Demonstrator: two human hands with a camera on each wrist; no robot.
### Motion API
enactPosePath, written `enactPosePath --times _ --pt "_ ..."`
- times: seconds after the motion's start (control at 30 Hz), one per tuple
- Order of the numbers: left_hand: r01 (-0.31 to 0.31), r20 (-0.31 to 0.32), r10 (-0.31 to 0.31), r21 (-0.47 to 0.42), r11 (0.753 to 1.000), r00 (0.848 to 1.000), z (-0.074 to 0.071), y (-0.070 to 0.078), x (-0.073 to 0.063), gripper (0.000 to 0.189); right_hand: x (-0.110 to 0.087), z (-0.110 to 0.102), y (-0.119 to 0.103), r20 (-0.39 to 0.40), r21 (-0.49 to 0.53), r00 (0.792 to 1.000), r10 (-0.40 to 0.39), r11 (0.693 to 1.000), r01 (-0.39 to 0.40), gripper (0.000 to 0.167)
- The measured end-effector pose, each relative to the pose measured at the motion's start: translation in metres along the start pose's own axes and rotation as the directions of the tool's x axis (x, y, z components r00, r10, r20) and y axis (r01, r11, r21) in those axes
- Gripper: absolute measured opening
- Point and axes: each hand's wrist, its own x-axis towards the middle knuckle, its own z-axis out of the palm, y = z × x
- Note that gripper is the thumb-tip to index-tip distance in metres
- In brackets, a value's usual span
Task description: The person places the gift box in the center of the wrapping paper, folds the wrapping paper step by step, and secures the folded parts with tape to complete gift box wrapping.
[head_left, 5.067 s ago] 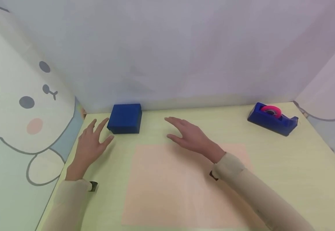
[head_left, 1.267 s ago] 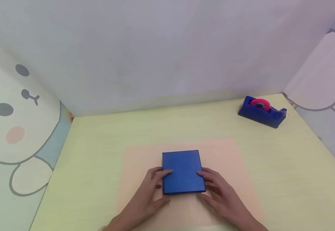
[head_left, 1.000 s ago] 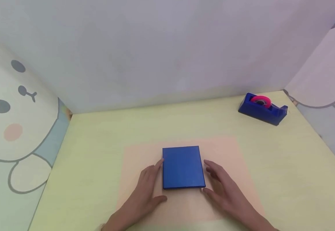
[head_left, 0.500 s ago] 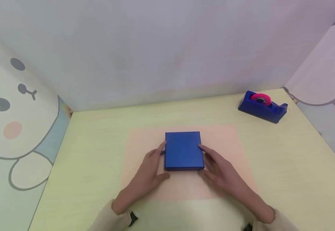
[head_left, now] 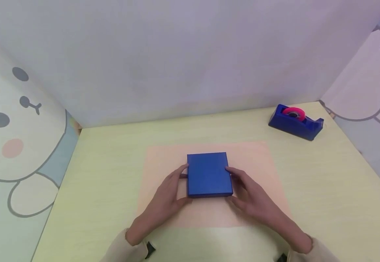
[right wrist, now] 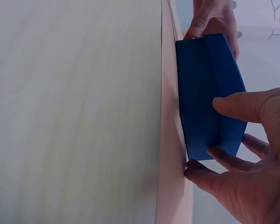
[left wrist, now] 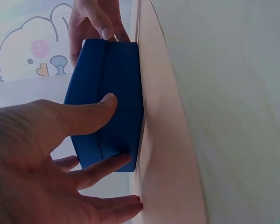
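Observation:
A square blue box (head_left: 208, 174) with a lid sits on the pink mat (head_left: 173, 218). A seam between lid and base shows in both wrist views. My left hand (head_left: 163, 198) holds the box's left side, its thumb (left wrist: 100, 112) at the near face and a finger along the side. On the opposite side my right hand (head_left: 253, 198) grips the box in much the same way, index fingertip at the top edge and thumb (right wrist: 238, 105) at the near face. The underside of the box is hidden.
A blue tape dispenser (head_left: 295, 123) with a pink roll core stands at the table's back right. A pale wall (head_left: 183, 62) closes off the back of the pale yellow table (head_left: 105, 156), with printed cartoon panels at both sides.
The box has come from the table's back left onto the mat. One second ago my hands were looser around it; now both hold its sides. Mat and box have shifted away from me.

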Motion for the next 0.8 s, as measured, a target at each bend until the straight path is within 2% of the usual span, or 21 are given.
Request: enactPosePath --times 0.23,0.6,0.8 --pt "0.002 -0.006 -0.002 0.016 1.0 1.0 0.0 0.0 -0.001 0.106 -0.002 0.001 -0.001 -0.002 -0.005 1.0 0.0 1.0 0.0 0.094" --pt "0.002 -0.007 -0.002 0.046 0.999 1.0 0.002 0.003 -0.005 0.102 -0.002 -0.001 0.001 0.005 -0.053 0.998 -0.066 0.996 0.066 0.094" --pt "-0.037 0.003 0.037 0.088 0.995 0.999 -0.002 0.003 -0.005 0.11 -0.004 -0.011 0.005 0.052 -0.037 0.999 -0.016 0.999 0.018 0.097"
